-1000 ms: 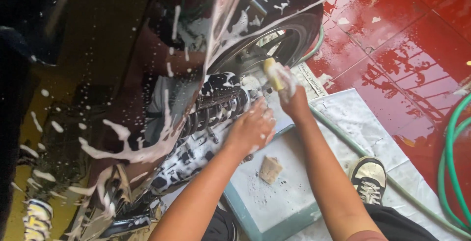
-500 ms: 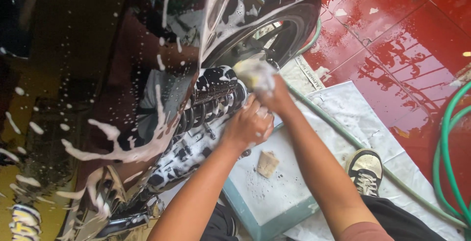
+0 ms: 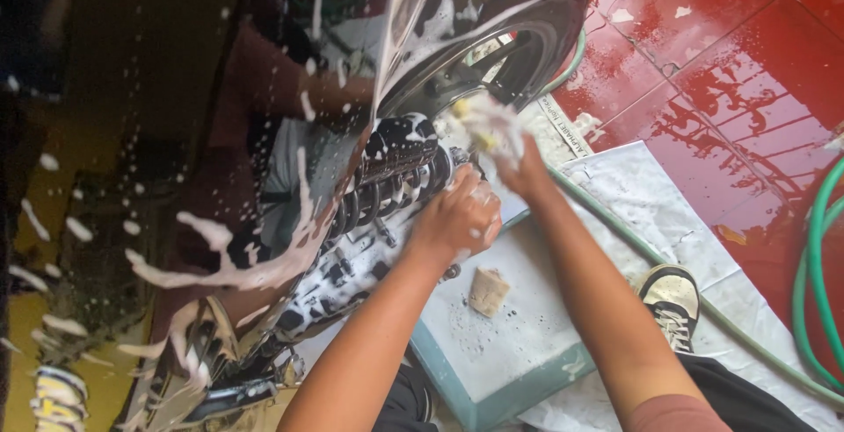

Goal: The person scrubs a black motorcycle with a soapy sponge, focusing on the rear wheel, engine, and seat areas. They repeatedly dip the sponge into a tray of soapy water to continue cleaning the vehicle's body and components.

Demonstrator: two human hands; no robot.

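My right hand [image 3: 519, 173] is closed around a foamy yellow sponge [image 3: 486, 123], my fingers wrapped tight on it, and I press it against the motorcycle just below the black rear tyre [image 3: 519, 54]. The sponge sits right at the upper end of the black coiled shock spring [image 3: 387, 190], which I take as my landmark. My left hand [image 3: 462, 217] rests just beside the lower right of that spring, fingers curled in and flecked with suds; whether they grip anything underneath I cannot tell, since the back of my hand hides the palm.

Left of the spring, the glossy dark maroon body panel [image 3: 264, 159] of the motorcycle fills the view, streaked with white foam and mirroring me. Below the spring, soapy black engine parts [image 3: 325, 291] run down toward the bottom edge.

To the lower right of the spring, under my forearms, lies a pale teal-edged square slab [image 3: 527, 344], wet and sprinkled with grit, with a small tan sponge block [image 3: 489, 291] lying loose on it. Farther right of the spring, my black and white sneaker [image 3: 673, 304] stands on a white woven sheet [image 3: 651, 212]. A thin green hose [image 3: 730, 326] crosses that sheet, and thicker green hose loops [image 3: 822, 265] curve on the wet red tiled floor [image 3: 730, 72] well away from the spring.
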